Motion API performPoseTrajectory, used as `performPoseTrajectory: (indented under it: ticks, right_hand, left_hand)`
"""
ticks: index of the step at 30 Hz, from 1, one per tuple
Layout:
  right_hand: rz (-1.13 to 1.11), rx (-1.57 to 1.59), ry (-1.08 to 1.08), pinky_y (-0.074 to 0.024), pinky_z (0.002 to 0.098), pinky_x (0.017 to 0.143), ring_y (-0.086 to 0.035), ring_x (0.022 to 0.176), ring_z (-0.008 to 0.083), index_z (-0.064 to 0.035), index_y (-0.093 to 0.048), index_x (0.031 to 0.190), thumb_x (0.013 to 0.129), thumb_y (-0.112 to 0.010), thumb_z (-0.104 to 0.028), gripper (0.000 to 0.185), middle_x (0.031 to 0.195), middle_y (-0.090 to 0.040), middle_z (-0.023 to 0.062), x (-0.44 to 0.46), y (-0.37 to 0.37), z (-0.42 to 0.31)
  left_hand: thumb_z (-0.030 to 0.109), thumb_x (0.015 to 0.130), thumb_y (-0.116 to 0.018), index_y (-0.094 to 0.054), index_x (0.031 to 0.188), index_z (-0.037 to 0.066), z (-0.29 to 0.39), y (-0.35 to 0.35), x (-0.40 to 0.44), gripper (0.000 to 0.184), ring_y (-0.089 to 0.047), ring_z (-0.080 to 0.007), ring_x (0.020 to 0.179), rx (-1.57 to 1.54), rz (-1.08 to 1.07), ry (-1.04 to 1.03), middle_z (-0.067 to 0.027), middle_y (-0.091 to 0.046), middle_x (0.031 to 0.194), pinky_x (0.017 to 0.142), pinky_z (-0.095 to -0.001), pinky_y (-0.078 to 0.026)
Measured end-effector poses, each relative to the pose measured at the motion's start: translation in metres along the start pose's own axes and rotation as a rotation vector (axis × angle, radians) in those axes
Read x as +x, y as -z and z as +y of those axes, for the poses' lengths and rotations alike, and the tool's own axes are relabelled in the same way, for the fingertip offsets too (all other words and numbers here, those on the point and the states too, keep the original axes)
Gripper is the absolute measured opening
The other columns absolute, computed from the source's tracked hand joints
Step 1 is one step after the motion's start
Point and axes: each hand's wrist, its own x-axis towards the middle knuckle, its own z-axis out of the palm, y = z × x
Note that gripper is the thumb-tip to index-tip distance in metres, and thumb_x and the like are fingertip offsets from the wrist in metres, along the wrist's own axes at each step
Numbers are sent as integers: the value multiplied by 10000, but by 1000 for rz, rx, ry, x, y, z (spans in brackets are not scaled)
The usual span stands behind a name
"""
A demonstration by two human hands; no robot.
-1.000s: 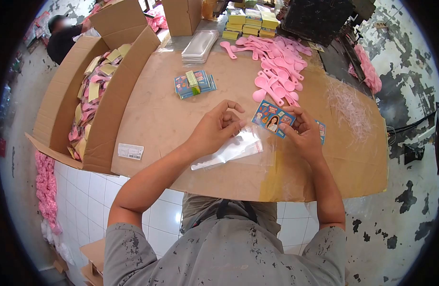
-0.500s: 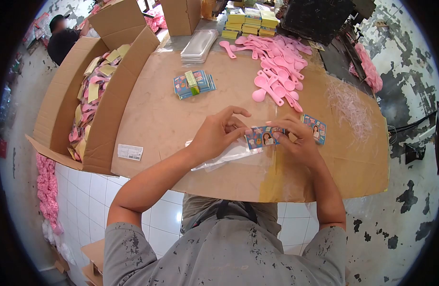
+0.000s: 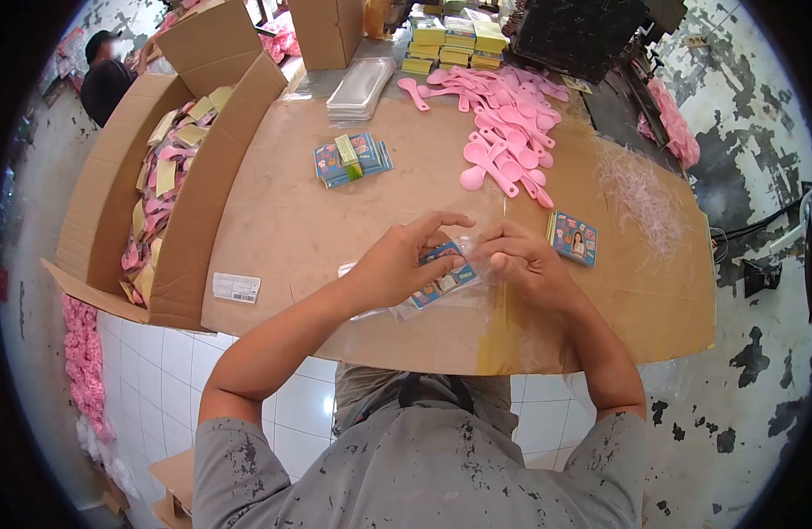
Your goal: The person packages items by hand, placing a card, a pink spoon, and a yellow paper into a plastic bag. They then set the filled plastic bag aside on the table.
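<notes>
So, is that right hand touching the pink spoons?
Apart. The head view shows it: a strip of bare brown cardboard lies between the right hand and the nearest of the pink spoons.

- Card point(image 3: 460, 279), at the left hand point(image 3: 390, 263): printed paper, smooth.
- Sleeve point(image 3: 483, 271), beside the right hand point(image 3: 527, 264): clear plastic film, glossy.
- Spoons point(image 3: 512, 115), beyond the right hand: pink plastic, smooth.
- Table covering point(image 3: 278, 194), beneath both hands: brown cardboard, matt.
</notes>
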Motion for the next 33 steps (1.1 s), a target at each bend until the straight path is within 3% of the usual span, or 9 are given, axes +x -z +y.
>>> performPoseTrajectory:
  ticks: [3, 6, 9, 12, 18, 21, 25, 30, 33]
  right_hand:
    - [154, -259, -210, -539, 374, 782, -677, 867, 238, 11, -702, 1097, 1008, -664, -235, 265, 1085, -680, 126, 16, 16, 6]
    - [222, -838, -332, -548, 445, 814, -685, 930, 314, -3, -692, 1125, 991, -679, -234, 268, 1110, -666, 155, 39, 23, 14]
    - [276, -1004, -278, -543, 494, 825, -676, 968, 354, -13, -678, 1147, 980, -685, -225, 269, 1059, -655, 182, 43, 22, 47]
    - [315, -876, -278, -553, 425, 792, -678, 943, 291, -8, -699, 1152, 969, -702, -203, 268, 1025, -649, 153, 43, 25, 53]
    - [319, -95, -274, -522, 261, 704, -652, 832, 106, 0, -742, 1120, 1003, -688, -127, 182, 947, -664, 37, 28, 56, 8]
    - [375, 141, -207, -517, 244, 672, -648, 790, 82, 5, -737, 1103, 1027, -661, -103, 152, 943, -676, 24, 22, 58, -4]
    - [363, 168, -159, -519, 241, 672, -653, 810, 90, 13, -728, 1096, 1027, -659, -88, 141, 971, -681, 40, 19, 57, -8]
    - [251, 167, -161, -522, 241, 676, -653, 813, 89, 18, -724, 1100, 1025, -653, -73, 137, 987, -659, 41, 17, 56, -11]
    - [315, 45, -93, -521, 240, 672, -651, 809, 88, 15, -724, 1100, 1023, -654, -68, 133, 991, -647, 39, 19, 59, -14]
  left_hand:
    - [39, 1023, -659, -519, 1456, 30, -3, 1, 2, 456, -663, -75, 917, -58, 22, -36, -68, -748, 1010, 776, -250, -532]
    - [39, 1031, -649, -521, 1449, 13, -14, 1, 4, 439, -661, -66, 913, -127, 52, -78, -71, -742, 1023, 765, -238, -534]
    - [37, 1030, -648, -528, 1436, 5, -9, 5, 4, 425, -660, -60, 916, -193, 61, -53, -77, -737, 1043, 768, -226, -542]
    - [34, 1025, -655, -536, 1423, -2, -9, 6, 4, 418, -659, -57, 921, -290, 80, -36, -79, -732, 1053, 782, -222, -548]
    - [36, 1013, -669, -555, 1394, -13, -9, 7, 5, 401, -664, -64, 943, -301, 132, -87, -73, -737, 1032, 795, -230, -545]
    - [45, 1006, -681, -564, 1384, -12, -14, 5, 7, 400, -663, -62, 933, -261, 158, -105, -67, -739, 1009, 783, -227, -537]
    - [22, 1011, -669, -541, 1412, -15, -16, 6, 7, 422, -669, -71, 1008, -176, 145, -56, -89, -742, 1084, 850, -236, -555]
    - [41, 1013, -676, -553, 1402, -26, -13, 7, 6, 413, -673, -70, 1009, -177, 126, -38, -97, -750, 1108, 842, -239, -562]
    - [43, 1015, -675, -572, 1387, -32, -8, 4, 5, 393, -675, -69, 999, -189, 114, -36, -99, -754, 1114, 836, -235, -565]
